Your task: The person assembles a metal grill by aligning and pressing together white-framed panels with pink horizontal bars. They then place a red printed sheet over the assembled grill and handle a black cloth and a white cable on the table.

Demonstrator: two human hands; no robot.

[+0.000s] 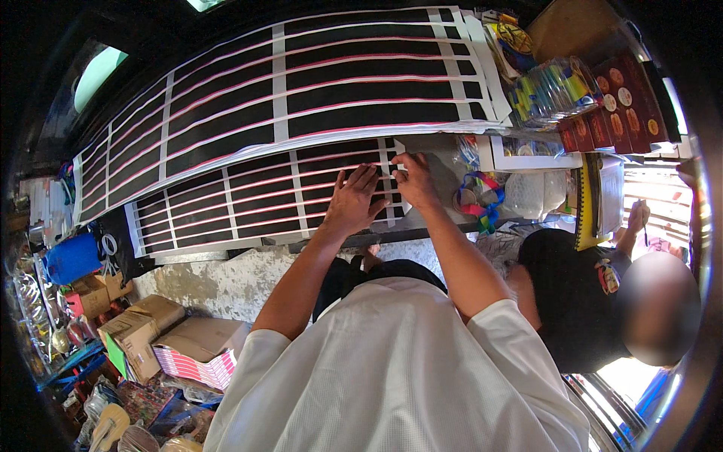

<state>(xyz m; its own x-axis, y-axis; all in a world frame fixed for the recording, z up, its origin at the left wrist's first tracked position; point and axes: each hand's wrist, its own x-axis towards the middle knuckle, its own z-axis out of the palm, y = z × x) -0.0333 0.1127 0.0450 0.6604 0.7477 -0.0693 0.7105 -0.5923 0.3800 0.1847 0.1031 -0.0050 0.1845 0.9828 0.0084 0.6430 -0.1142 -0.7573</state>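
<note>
The left grip (354, 200) hides part of the lower striped sheet (263, 200); right of that grip, a person's head (657, 310) is blurred.

The near sheet (256, 190) lies on the table (444, 154), the sheet stack (316, 71) beyond it (hiding part of it). Ribbons (494, 204) lie right of the near sheet; cartons (151, 324) sit near left, a co-worker (568, 294) near right.

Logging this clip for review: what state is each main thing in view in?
Left hand: palm down, fingers extended, on the near striped sheet.
Right hand: fingers bent, at that sheet's right end; grip unclear.
Near striped sheet: flat, partly covered by the far striped sheets.
Far striped sheets: stacked, spread flat.
Multicoloured ribbon: loosely looped.
</note>
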